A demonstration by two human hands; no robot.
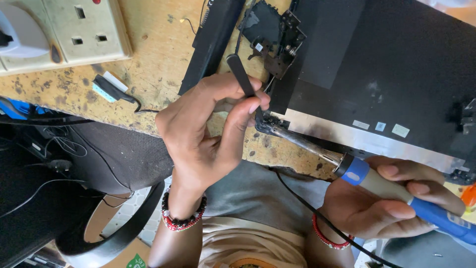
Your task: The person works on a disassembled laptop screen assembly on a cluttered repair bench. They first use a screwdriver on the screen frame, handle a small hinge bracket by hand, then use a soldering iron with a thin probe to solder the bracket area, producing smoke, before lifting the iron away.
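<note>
The left hand (pixel 208 131) is closed around a thin black tool (pixel 244 82), pinching it between the thumb and the bent fingers. The tool stands tilted, and its low end goes down behind the fingers to a small dark part (pixel 267 127) at the near corner of a big black panel (pixel 396 64). The right hand (pixel 391 198) is closed around a soldering iron (pixel 377 181) with a blue and tan handle. The iron lies slanted, and its long silver tip (pixel 302 144) points up and left to that same dark part, where it meets the black tool. I cannot tell if the tip really touches the part. The panel lies on a worn wooden bench (pixel 153 54), close to its near edge, and a shiny silver strip (pixel 347 134) runs along the panel's near side. A black hinge piece (pixel 277 37) sits at the panel's far left corner. A long black bar (pixel 210 42) lies just beside it on the bench. A white wall socket block (pixel 64 32) sits at the far left corner of the bench. A small plug with a black wire (pixel 111 89) lies near the socket block. Both wrists wear red bead bracelets (pixel 181 221). A thin black cord (pixel 317 211) runs across the person's lap below the bench's near edge.
</note>
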